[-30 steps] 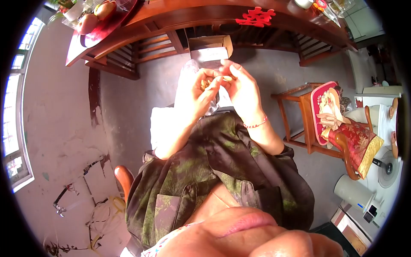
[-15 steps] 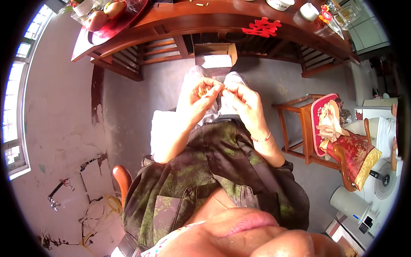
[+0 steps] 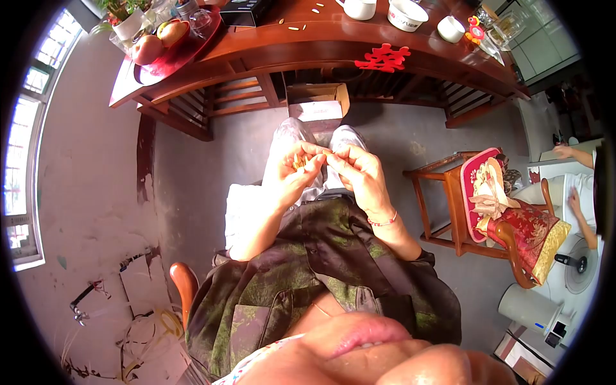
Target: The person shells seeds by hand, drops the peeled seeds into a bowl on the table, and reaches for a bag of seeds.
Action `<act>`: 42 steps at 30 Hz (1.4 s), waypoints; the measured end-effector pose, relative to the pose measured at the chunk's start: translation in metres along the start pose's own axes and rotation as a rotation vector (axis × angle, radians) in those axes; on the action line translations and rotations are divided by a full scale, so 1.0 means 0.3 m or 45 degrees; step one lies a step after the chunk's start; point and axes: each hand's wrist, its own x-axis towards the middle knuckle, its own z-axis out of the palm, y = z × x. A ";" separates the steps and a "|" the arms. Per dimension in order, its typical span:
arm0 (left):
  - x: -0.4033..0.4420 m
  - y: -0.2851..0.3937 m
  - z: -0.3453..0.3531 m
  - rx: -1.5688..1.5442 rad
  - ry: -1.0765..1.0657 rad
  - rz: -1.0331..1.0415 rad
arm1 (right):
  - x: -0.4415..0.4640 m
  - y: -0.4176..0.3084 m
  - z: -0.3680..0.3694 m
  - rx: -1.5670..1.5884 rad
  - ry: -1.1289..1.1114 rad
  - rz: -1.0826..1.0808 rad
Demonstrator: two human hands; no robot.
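Observation:
My left hand (image 3: 290,172) is curled in front of my lap, cupping several small yellow-orange slivers (image 3: 299,161) in its palm. Its thumb and forefinger meet the fingertips of my right hand (image 3: 364,176), which wears a red beaded bracelet (image 3: 383,221). The right fingers are pinched together; whatever is between the fingertips is too small to name. Beyond my knees, an open cardboard box (image 3: 317,110) with something white in it stands on the floor.
A wooden table (image 3: 308,43) ahead carries a red tray (image 3: 151,76) with fruit, a black box (image 3: 240,13), a white bowl (image 3: 407,16), cups and a few slivers. A chair with cushions (image 3: 484,192) stands right. Another person's arms (image 3: 581,212) show at far right.
My view has tipped up slightly, so more of the tabletop shows and my hands sit lower. The hands stay together at the fingertips. The other person's arms have shifted.

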 end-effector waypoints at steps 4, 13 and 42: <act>-0.004 0.004 0.016 -0.013 0.018 0.008 | -0.001 0.003 -0.001 0.012 0.000 -0.006; 0.005 -0.025 0.027 -0.054 0.108 0.055 | -0.003 0.023 -0.001 -0.061 0.036 -0.151; -0.008 -0.042 0.061 0.095 0.246 0.247 | -0.019 0.017 0.013 -0.224 0.101 -0.337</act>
